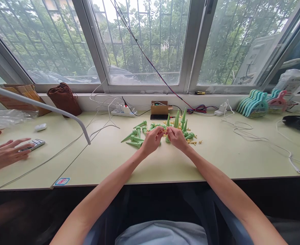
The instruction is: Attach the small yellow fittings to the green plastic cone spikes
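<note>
My left hand (152,140) and my right hand (176,137) meet over the middle of the pale green table (216,153), fingertips pinched together on a small yellow part (166,129). Just behind them lies a heap of green cone-shaped spikes (137,137), some lying flat at the left, others standing upright (180,120) at the right. Several small yellow pieces (194,142) are scattered to the right of my right hand. Part of a green spike shows under my fingers; which hand grips it I cannot tell.
Another person's hand (5,153) rests at the left by a phone (34,144). A white lamp arm (37,105) crosses the left side. A power strip (124,110), cardboard box (159,108), cables (254,136), brown pouch (64,98) and teal plastic items (253,103) line the back.
</note>
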The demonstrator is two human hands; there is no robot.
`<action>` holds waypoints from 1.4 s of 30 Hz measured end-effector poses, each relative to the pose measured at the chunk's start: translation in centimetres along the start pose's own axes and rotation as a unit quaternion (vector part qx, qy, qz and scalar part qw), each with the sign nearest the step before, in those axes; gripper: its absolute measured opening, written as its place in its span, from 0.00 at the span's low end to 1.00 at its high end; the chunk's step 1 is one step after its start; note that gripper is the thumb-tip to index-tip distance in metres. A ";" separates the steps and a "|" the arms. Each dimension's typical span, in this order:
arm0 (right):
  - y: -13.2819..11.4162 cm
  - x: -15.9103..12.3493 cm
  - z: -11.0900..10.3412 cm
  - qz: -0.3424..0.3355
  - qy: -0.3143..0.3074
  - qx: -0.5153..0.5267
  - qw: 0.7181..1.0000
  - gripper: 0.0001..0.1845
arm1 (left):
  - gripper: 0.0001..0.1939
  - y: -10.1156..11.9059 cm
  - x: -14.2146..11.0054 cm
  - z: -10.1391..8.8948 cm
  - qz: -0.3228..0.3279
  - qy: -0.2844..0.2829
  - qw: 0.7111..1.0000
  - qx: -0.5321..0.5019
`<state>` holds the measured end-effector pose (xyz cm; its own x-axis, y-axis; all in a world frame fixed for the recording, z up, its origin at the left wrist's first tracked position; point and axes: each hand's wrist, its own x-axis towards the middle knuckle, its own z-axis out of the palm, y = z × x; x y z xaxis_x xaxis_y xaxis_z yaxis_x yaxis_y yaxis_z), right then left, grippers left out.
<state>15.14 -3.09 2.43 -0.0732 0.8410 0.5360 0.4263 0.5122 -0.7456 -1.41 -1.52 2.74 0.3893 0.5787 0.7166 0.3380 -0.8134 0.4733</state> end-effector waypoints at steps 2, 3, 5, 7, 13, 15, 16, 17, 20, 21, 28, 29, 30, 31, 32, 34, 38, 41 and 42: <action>-0.1 0.0 0.0 0.000 0.000 0.005 1.000 0.26 | 0.06 0.1 0.0 0.0 -0.008 -0.002 1.000 -0.008; -0.2 -0.1 0.0 -0.001 -0.001 0.007 1.000 0.26 | 0.06 0.1 0.0 -0.1 -0.013 -0.001 1.000 -0.014; -0.2 -0.1 -0.1 -0.001 -0.005 0.009 1.000 0.27 | 0.06 0.2 0.1 -0.1 -0.027 -0.002 0.999 -0.028; -0.3 -0.2 -0.2 -0.003 -0.011 0.004 1.000 0.27 | 0.06 0.3 0.1 -0.1 -0.039 -0.001 0.998 -0.039; -0.2 -0.2 -0.2 -0.013 -0.012 -0.024 1.000 0.27 | 0.06 0.5 0.1 -0.2 -0.033 -0.003 0.998 -0.049; -0.2 -0.2 -0.2 -0.014 -0.011 -0.027 0.999 0.26 | 0.07 0.5 0.1 -0.2 -0.029 -0.007 0.998 -0.047; -0.3 -0.2 -0.2 -0.015 -0.012 -0.027 0.999 0.26 | 0.07 0.4 0.1 -0.2 -0.027 -0.010 0.999 -0.045; -0.3 -0.2 -0.3 -0.016 -0.012 -0.027 0.999 0.26 | 0.07 0.4 0.1 -0.2 -0.025 -0.013 0.999 -0.042; -0.4 -0.2 -0.3 -0.018 -0.013 -0.022 0.999 0.24 | 0.07 0.3 0.1 -0.1 -0.019 -0.018 0.999 -0.031; -0.4 -0.2 -0.3 -0.019 -0.013 -0.021 1.000 0.24 | 0.07 0.3 0.1 -0.1 -0.017 -0.019 0.999 -0.027; -0.4 -0.2 -0.1 -0.018 0.006 -0.031 0.999 0.22 | 0.08 0.7 0.3 -0.3 -0.036 0.064 0.997 -0.003; -0.3 -0.2 -0.1 -0.018 0.008 -0.034 0.999 0.22 | 0.08 0.7 0.3 -0.4 -0.038 0.092 0.995 0.005; -0.3 -0.2 -0.1 -0.019 0.010 -0.037 0.999 0.22 | 0.09 0.6 0.4 -0.5 -0.041 0.118 0.992 0.014; -0.3 -0.2 -0.1 -0.019 0.012 -0.039 0.999 0.22 | 0.10 0.5 0.5 -0.5 -0.046 0.140 0.989 0.025; -0.3 -0.2 -0.1 -0.021 0.013 -0.041 0.999 0.22 | 0.11 0.4 0.6 -0.6 -0.052 0.156 0.986 0.034; -0.2 -0.2 -0.1 -0.026 0.013 -0.043 0.999 0.21 | 0.14 0.2 0.7 -0.7 -0.068 0.168 0.982 0.046; -0.2 -0.2 -0.1 -0.034 0.014 -0.048 0.998 0.21 | 0.16 0.0 0.8 -0.6 -0.106 0.134 0.985 0.035; -0.3 -0.2 -0.2 -0.034 0.014 -0.059 0.998 0.20 | 0.15 0.0 0.6 -0.4 -0.121 0.095 0.988 0.018; -0.3 -0.2 -0.2 -0.036 0.014 -0.062 0.997 0.20 | 0.15 -0.1 0.6 -0.4 -0.123 0.081 0.989 0.014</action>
<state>15.17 -3.44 2.62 -0.0829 0.7974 0.5978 0.5287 0.5436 -0.6519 -1.55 -1.12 3.32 0.1509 0.7403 0.6552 0.4297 -0.6460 0.6309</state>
